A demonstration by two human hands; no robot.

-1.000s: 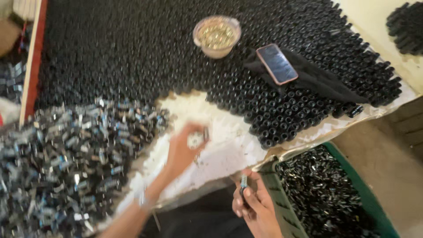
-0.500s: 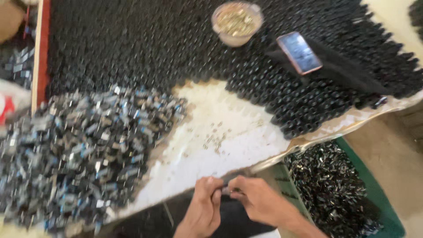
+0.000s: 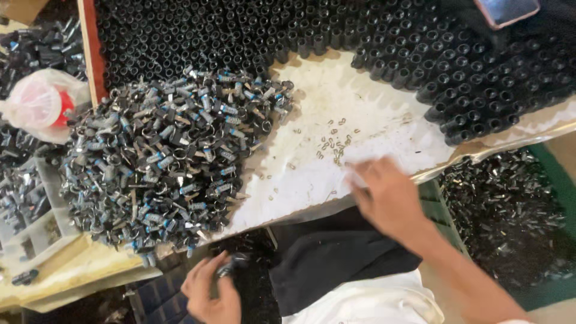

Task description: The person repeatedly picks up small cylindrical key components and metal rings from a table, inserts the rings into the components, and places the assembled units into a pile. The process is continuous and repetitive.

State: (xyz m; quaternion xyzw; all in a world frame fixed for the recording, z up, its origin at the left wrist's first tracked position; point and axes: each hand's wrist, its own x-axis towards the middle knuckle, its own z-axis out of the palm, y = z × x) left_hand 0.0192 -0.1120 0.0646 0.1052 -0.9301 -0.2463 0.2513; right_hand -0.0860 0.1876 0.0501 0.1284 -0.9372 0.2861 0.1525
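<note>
The right hand (image 3: 387, 198), blurred, reaches over the table edge toward the small clips (image 3: 335, 144) strewn on the white sheet (image 3: 372, 114); how far its fingers are open I cannot tell. The left hand (image 3: 210, 291), low by the lap, curls around a small dark part (image 3: 227, 268). This looks like the fetching step of an assembly: next a single clip must be pinched cleanly from the scatter beside the parts heap (image 3: 168, 156).
</note>
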